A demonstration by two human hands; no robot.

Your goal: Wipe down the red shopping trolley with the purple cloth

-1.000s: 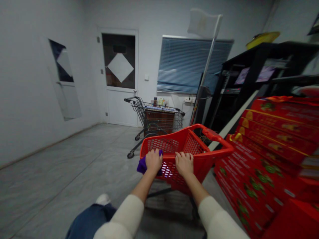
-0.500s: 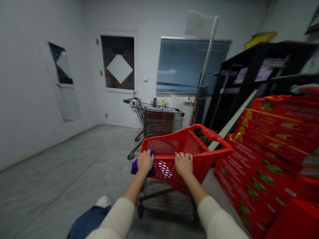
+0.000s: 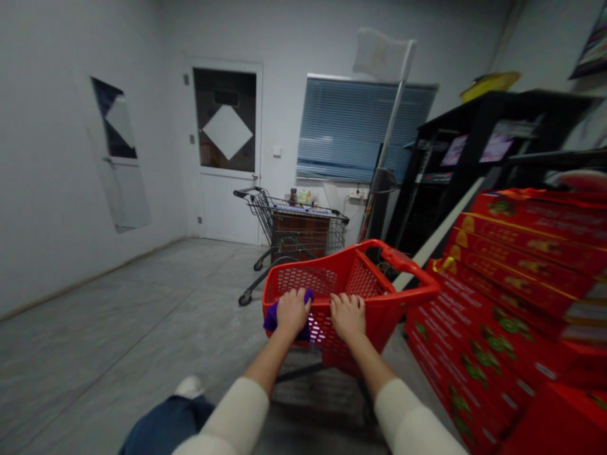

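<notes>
A red plastic shopping cart [image 3: 360, 278] stands in front of me on the grey floor. My left hand [image 3: 293, 311] is closed over a purple cloth [image 3: 272, 316] pressed against the cart's near rim. My right hand [image 3: 348, 316] grips the same rim a little to the right, fingers curled over the edge. The basket looks empty as far as I can see.
A metal wire cart [image 3: 296, 230] with a brown box inside stands ahead by the white door [image 3: 226, 151]. Stacked red cartons [image 3: 516, 278] line the right side, beside a black shelf unit [image 3: 478, 151]. My knee in blue jeans [image 3: 165, 426] shows at the bottom.
My left hand slid the purple cloth left along the rim, then back to the right. The right hand kept its grip on the rim.
</notes>
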